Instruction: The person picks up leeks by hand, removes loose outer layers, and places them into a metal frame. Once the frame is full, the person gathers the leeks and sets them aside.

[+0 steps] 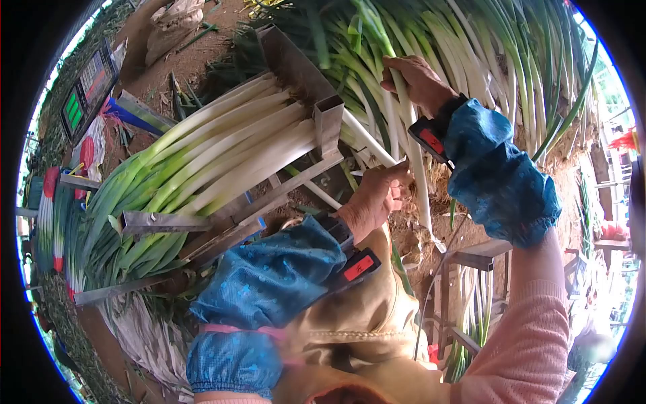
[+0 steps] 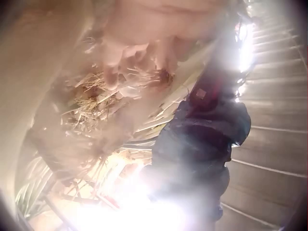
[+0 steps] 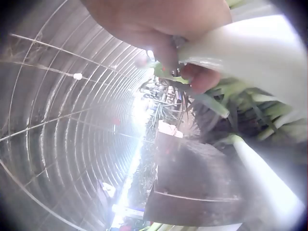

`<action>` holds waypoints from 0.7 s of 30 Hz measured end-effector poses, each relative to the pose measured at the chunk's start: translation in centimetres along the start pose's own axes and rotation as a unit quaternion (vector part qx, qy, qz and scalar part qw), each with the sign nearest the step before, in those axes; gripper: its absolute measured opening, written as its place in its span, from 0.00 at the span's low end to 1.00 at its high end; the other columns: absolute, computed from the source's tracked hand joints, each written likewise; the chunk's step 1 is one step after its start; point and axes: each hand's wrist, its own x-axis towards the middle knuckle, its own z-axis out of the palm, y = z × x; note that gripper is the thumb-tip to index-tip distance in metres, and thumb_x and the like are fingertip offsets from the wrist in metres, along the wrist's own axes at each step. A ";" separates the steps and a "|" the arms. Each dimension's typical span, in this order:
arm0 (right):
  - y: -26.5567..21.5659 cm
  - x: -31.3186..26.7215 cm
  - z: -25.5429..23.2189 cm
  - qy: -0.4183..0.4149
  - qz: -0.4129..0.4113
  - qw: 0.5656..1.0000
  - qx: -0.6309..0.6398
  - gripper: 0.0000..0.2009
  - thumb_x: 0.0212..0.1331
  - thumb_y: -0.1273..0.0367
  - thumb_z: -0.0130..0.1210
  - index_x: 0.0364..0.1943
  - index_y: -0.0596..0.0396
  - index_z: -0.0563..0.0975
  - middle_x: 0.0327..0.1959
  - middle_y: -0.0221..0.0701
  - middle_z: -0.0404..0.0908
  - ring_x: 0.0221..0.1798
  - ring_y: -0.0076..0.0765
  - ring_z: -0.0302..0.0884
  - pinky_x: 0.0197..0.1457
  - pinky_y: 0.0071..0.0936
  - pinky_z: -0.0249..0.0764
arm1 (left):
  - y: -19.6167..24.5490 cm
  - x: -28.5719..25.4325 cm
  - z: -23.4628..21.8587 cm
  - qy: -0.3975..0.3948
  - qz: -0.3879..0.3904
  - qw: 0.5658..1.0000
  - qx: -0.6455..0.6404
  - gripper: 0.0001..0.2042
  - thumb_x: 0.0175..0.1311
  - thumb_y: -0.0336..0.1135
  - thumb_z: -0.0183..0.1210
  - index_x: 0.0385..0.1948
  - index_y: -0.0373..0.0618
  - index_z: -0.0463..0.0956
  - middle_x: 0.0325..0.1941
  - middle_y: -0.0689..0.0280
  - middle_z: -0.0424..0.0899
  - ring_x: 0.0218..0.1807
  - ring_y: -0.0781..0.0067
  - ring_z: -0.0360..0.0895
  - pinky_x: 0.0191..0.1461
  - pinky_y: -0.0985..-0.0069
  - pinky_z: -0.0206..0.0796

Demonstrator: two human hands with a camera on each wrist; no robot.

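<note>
The right hand (image 1: 417,81) has its fingers curled round a single leek (image 1: 418,176), gripping the pale shaft high up, at about one o'clock in the head view. From the right wrist camera the fingers (image 3: 204,77) and thumb close on that white stalk, pinching it against the palm. The leek hangs down from this grip towards five o'clock, its root end trailing near the edge of the earth bank (image 1: 464,229).

The left hand (image 1: 371,202) sits lower, near the centre of the head view, with its fingers wrapped round the lower part of a second white stalk (image 1: 367,140) that slants up to eleven o'clock. The left wrist camera is washed out by glare; it shows fingertips (image 2: 113,72) over a tangle of dry roots, though how tightly they close there I cannot tell.

Both forearms wear blue sleeve covers (image 1: 501,175) over pink sleeves, with a small black and red device (image 1: 431,138) strapped at each wrist.

At nine o'clock of the hands a metal rack (image 1: 296,74) holds a bundle of trimmed leeks (image 1: 215,148), white ends towards the hands, green tops towards eight o'clock. Behind the right hand, from twelve to two o'clock, a heap of loose leeks (image 1: 484,54) lies on the ground. A digital scale (image 1: 87,91) stands at ten o'clock.
</note>
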 end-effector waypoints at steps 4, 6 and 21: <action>2.3 -0.9 -1.2 -0.023 -0.277 0.911 -0.306 0.15 0.58 0.67 0.54 0.49 0.54 0.73 0.33 0.32 0.76 0.37 0.31 0.73 0.45 0.30 0.72 | -0.2 -0.1 0.0 -0.092 0.013 0.994 -0.059 0.07 0.57 0.35 0.55 0.28 0.42 0.72 0.23 0.65 0.77 0.22 0.72 0.74 0.30 0.68 0.73; 2.2 -1.4 -1.0 -0.102 0.091 0.990 0.039 0.17 0.61 0.63 0.50 0.54 0.50 0.71 0.40 0.32 0.75 0.39 0.31 0.72 0.48 0.29 0.70 | 0.1 -0.2 0.3 -0.097 0.029 0.990 -0.101 0.05 0.55 0.31 0.55 0.26 0.41 0.72 0.25 0.63 0.78 0.26 0.69 0.78 0.28 0.68 0.76; -0.8 -20.0 1.0 -0.020 0.254 0.961 0.107 0.12 0.54 0.67 0.55 0.41 0.57 0.73 0.27 0.24 0.74 0.26 0.19 0.71 0.27 0.18 0.68 | -3.2 1.1 1.0 0.046 -0.019 0.994 0.101 0.24 0.45 0.26 0.61 0.46 0.39 0.62 0.21 0.63 0.73 0.16 0.70 0.69 0.13 0.70 0.60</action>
